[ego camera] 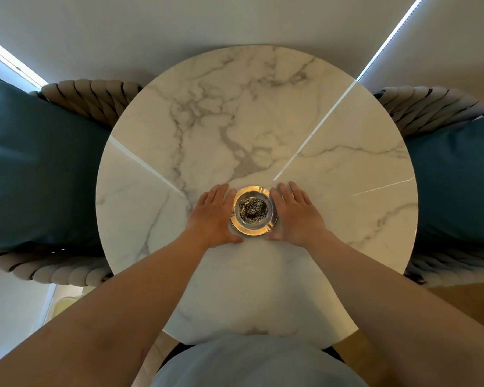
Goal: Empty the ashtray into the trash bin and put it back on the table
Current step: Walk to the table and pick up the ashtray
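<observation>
a round surface (263, 129) of glossy white marble with grey veins fills the middle of the view, streaked by thin bright reflections of light strips. on it, toward the near side of centre, sits a round ashtray (252, 210) of clear, thick glass with a wide rim that glows amber and has shallow notches cut into it. its bowl holds a heap of dark, speckled ash (253, 209), grey and black and grainy, piled in the middle.

the left hand (217, 216) lies flat on the marble just left of the ashtray, fingers spread loosely and pointing away, the inner edge of the hand touching or nearly touching the glass rim. the right hand (294, 215) mirrors it on the right side, also flat and spread, its thumb side against the rim. neither hand is closed around the glass; the ashtray rests on the surface between them.

on either side of the table stand chairs with thick braided rope frames (95, 96) in beige, each holding a smooth teal cushion (37, 169). a pale blue garment (252, 364) shows at the bottom edge.
</observation>
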### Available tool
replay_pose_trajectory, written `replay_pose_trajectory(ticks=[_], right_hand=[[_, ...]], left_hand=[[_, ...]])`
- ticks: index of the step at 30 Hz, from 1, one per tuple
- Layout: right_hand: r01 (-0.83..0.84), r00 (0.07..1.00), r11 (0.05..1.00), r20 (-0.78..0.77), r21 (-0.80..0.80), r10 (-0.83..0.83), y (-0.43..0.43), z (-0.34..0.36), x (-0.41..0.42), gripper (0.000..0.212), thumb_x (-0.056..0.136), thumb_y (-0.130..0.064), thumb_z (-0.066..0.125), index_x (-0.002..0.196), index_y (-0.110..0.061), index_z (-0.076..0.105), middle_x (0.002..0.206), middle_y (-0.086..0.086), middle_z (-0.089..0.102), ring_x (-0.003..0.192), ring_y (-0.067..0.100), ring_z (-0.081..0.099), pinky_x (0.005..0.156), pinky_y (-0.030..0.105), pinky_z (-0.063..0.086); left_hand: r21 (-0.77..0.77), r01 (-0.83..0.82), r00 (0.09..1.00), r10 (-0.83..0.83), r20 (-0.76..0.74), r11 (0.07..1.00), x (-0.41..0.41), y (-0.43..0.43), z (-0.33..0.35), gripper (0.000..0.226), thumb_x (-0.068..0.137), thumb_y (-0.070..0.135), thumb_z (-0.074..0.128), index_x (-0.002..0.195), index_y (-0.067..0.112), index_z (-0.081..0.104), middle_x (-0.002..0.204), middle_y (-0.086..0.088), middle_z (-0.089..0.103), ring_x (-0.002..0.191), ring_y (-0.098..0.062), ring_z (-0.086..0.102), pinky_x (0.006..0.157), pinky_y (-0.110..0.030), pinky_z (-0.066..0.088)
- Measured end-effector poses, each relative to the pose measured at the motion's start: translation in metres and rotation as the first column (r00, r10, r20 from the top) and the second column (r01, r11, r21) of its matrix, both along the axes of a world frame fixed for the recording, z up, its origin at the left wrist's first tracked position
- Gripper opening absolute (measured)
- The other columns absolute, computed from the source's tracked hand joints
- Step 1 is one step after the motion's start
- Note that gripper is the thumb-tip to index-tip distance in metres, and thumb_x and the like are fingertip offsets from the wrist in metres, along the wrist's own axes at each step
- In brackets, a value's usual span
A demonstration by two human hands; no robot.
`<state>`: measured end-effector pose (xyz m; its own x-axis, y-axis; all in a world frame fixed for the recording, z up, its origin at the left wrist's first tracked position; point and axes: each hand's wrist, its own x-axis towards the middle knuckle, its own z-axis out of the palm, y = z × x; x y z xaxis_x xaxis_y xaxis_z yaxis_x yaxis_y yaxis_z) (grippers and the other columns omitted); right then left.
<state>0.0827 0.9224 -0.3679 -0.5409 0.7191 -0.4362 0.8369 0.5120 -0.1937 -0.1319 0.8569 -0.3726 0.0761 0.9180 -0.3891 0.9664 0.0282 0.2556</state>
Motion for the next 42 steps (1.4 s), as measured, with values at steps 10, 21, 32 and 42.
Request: replay_pose_trajectory(ticks=[10,21,32,42], right_hand=[[-0.006,1.000,1.000,0.028,0.023,0.006,0.000,-0.006,-0.004,0.120,0.064,-0.070,0.072,0.154,-0.012,0.018,0.160,0.011,0.019,0.151,0.034,0.009,0.120,0.047,0.016],[-0.001,0.999,0.999,0.037,0.034,0.000,-0.001,-0.006,-0.004,0.121,0.065,-0.073,0.070,0.155,-0.011,0.016,0.162,0.011,0.017,0.151,0.033,0.008,0.120,0.048,0.016],[0.001,1.000,1.000,0.001,-0.014,-0.001,0.000,0.000,-0.005,0.119,0.068,-0.071,0.071,0.154,-0.012,0.015,0.163,0.011,0.013,0.152,0.032,0.003,0.121,0.047,0.013],[0.032,0.987,0.991,-0.149,-0.129,-0.052,-0.008,0.019,-0.002,0.123,0.063,-0.058,0.084,0.154,-0.010,0.016,0.160,0.007,0.029,0.150,0.022,0.020,0.119,0.036,0.022]], left_hand=[[0.034,-0.034,0.999,0.034,0.008,0.999,0.002,0.002,-0.003,0.119,0.056,0.069,0.075,0.149,0.012,0.025,0.159,-0.013,0.020,0.148,-0.031,0.014,0.119,-0.042,0.017],[0.050,-0.027,0.999,0.028,-0.017,0.998,0.007,0.003,-0.006,0.117,0.058,0.073,0.071,0.148,0.012,0.027,0.159,-0.015,0.020,0.148,-0.032,0.016,0.119,-0.043,0.017],[0.038,-0.021,1.000,0.020,0.011,0.999,0.007,0.001,-0.001,0.116,0.059,0.070,0.074,0.147,0.012,0.026,0.159,-0.013,0.020,0.148,-0.030,0.016,0.118,-0.041,0.018],[0.075,-0.046,0.992,0.036,0.124,0.996,0.004,-0.011,0.017,0.105,0.053,0.063,0.081,0.136,0.014,0.038,0.132,-0.002,0.047,0.122,-0.023,0.041,0.102,-0.036,0.038]])
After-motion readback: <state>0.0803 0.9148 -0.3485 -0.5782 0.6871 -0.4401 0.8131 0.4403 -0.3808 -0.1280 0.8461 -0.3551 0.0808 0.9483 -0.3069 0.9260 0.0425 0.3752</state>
